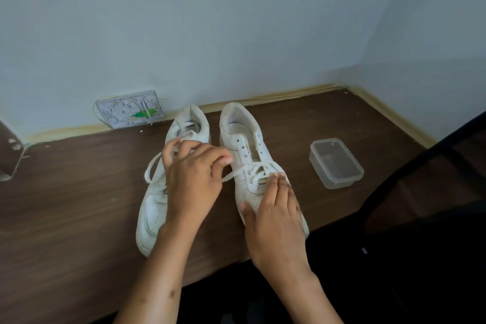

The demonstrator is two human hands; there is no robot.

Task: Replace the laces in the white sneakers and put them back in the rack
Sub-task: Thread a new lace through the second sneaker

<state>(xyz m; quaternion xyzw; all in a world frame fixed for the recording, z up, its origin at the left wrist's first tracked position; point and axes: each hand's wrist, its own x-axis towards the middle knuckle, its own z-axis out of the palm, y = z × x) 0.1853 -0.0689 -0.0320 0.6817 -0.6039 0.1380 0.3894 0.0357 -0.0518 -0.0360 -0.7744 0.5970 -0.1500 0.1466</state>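
Observation:
Two white sneakers stand side by side on a brown wooden table point(79, 205), toes toward me. My left hand point(193, 179) hovers over the left sneaker point(152, 210) with its fingers curled, and it pinches a white lace point(231, 175) that runs across to the right sneaker's point(242, 139) lower eyelets. The right sneaker's upper eyelets are bare. My right hand point(276, 218) presses down on that sneaker's toe with straight fingers. A loose lace loop point(150, 169) hangs off the left sneaker's outer side.
A clear, lidless plastic box point(336, 163) sits to the right of the sneakers. A white wall box with wires point(130, 109) leans at the back. The table's front edge runs just below the toes. A dark frame point(434, 155) stands at right.

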